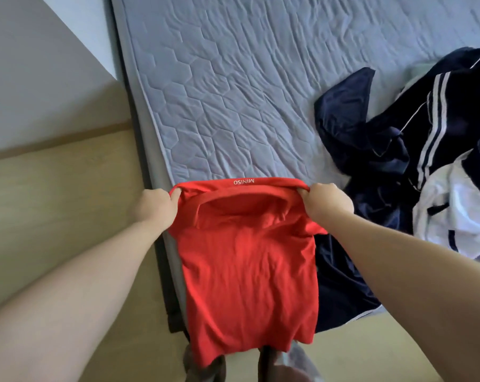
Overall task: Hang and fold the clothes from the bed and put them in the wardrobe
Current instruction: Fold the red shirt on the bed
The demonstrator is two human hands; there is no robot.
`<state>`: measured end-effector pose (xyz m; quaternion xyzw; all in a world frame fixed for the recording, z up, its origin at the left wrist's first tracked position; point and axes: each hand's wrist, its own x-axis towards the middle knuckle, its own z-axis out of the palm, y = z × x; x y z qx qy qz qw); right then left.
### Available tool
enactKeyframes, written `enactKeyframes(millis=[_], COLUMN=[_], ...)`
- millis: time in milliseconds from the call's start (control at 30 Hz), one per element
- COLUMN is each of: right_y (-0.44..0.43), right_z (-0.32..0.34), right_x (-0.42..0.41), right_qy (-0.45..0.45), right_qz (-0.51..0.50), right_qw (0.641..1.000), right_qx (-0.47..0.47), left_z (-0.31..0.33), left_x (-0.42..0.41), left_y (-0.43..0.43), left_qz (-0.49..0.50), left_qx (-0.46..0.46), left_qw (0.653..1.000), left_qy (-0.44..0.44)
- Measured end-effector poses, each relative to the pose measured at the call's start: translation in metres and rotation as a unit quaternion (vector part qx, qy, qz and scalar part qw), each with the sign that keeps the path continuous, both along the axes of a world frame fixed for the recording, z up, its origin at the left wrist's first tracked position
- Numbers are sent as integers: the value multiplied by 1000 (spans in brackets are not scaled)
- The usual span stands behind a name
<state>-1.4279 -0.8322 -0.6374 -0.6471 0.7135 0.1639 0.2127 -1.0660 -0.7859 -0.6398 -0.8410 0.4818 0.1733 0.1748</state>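
A red shirt [247, 260] with small white lettering at its top edge hangs in front of me over the near corner of the bed [233, 86]. My left hand [153, 206] grips its upper left corner. My right hand [327, 204] grips its upper right corner. The shirt hangs down toward my legs, and its top edge is stretched between both hands. To the right on the bed lies a pile of clothes [415, 166]: dark navy garments with white stripes and a white piece.
The bed has a grey quilted mattress cover, bare on its left and middle. A light wooden floor [68, 205] runs along the bed's left side, with a pale wall [26, 78] beyond it. My legs show below the shirt.
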Motion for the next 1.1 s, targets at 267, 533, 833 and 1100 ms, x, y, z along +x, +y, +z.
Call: enactKeyframes(millis=[267,533,833,1100], right_y=[-107,-163,-116,-117], right_z=[-41,-100,-152,-147], right_x=[28,34,-4,-7], right_qy=[-8,-173,-178,-394], right_qz=[19,-67,-445,-606], right_qw=[995,972,878,689], right_qx=[-96,-143,3,56], left_z=[-38,-86,-157,-152], left_x=[20,36,40,56], left_y=[-89,-144,-66,-70], left_qz=[16,8,364,574], left_qx=[-120,-221,-151,-136], left_qw=[992,968,907,703], left_qy=[-45,123,152,398])
